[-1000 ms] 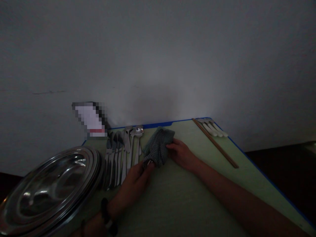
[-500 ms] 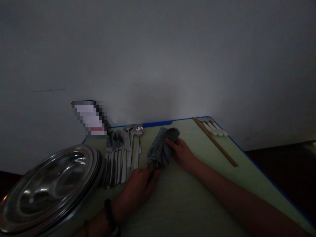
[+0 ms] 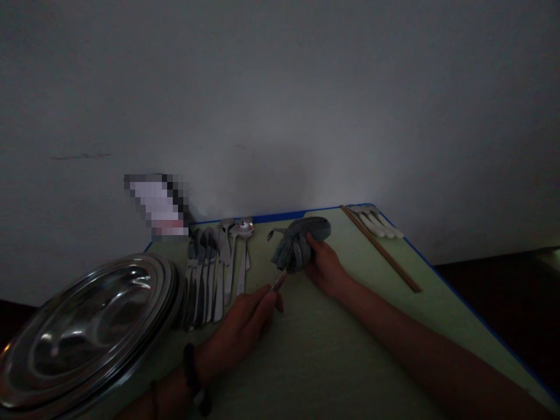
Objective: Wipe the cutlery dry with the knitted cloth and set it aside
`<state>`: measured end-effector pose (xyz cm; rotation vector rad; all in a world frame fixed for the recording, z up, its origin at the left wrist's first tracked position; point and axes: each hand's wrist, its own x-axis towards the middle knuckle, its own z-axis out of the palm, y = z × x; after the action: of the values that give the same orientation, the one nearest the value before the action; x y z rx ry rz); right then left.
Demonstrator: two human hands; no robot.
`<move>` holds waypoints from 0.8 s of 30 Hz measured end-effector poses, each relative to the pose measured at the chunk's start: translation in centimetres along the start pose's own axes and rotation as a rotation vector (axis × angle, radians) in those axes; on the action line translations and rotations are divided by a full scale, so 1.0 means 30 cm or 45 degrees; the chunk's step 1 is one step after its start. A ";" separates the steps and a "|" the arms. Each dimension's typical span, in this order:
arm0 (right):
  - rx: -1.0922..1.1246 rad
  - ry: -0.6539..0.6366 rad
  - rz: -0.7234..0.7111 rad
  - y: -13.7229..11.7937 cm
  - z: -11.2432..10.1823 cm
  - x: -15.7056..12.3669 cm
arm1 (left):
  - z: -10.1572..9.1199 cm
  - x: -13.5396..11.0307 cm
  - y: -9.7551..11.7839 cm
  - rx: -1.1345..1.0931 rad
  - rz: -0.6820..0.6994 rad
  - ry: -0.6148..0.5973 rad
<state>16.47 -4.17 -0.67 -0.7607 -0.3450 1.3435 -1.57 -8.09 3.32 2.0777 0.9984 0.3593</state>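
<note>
In the head view, my left hand (image 3: pixel 250 322) grips the slim handle of a piece of cutlery (image 3: pixel 279 280). The far end of that piece disappears into a grey-blue checked cloth (image 3: pixel 298 244), so its kind cannot be made out. Around the cloth my right hand (image 3: pixel 326 267) is closed, thumb on top. Both hands are above the middle of the table. Left of them lies a row of metal knives and spoons (image 3: pixel 212 274), side by side.
Stacked oval steel plates (image 3: pixel 98 326) take up the table's left side. At the right lie wooden chopsticks (image 3: pixel 385 251) beside white-handled forks (image 3: pixel 371 223). A blurred-out device (image 3: pixel 157 204) leans near the wall. The light green table (image 3: pixel 350 361) has a blue edge.
The cloth and my right hand have shifted slightly up and right. My left hand has drawn back a little, so more of the cutlery handle shows between the hands.
</note>
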 end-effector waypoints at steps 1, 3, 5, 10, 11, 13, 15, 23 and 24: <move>-0.012 -0.021 0.005 0.001 -0.002 0.000 | 0.001 0.002 -0.003 -0.002 -0.009 0.002; -0.021 -0.072 0.012 0.003 -0.006 0.000 | 0.005 0.007 -0.010 0.055 -0.009 0.030; -0.008 -0.124 0.012 0.002 -0.010 0.002 | 0.011 0.010 -0.017 0.120 0.013 0.037; -0.001 -0.175 0.008 -0.007 -0.011 0.002 | 0.015 0.004 -0.014 0.195 0.086 -0.013; -0.015 -0.174 0.008 -0.008 -0.009 0.001 | 0.015 0.003 -0.012 0.206 0.099 -0.018; -0.045 -0.172 0.002 -0.008 -0.007 -0.003 | 0.014 0.000 -0.009 0.217 0.122 -0.030; -0.067 -0.186 -0.001 -0.005 -0.005 -0.006 | 0.013 -0.001 -0.008 0.226 0.132 -0.040; -0.034 -0.032 0.035 -0.009 0.005 -0.014 | 0.005 0.003 -0.010 0.221 0.072 -0.072; -0.030 -0.024 0.040 -0.011 0.006 -0.015 | 0.004 0.004 -0.010 0.213 0.074 -0.073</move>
<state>16.50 -4.56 -0.25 -0.7757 -0.3658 1.3789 -1.59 -7.94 2.99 2.2584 0.9639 0.2510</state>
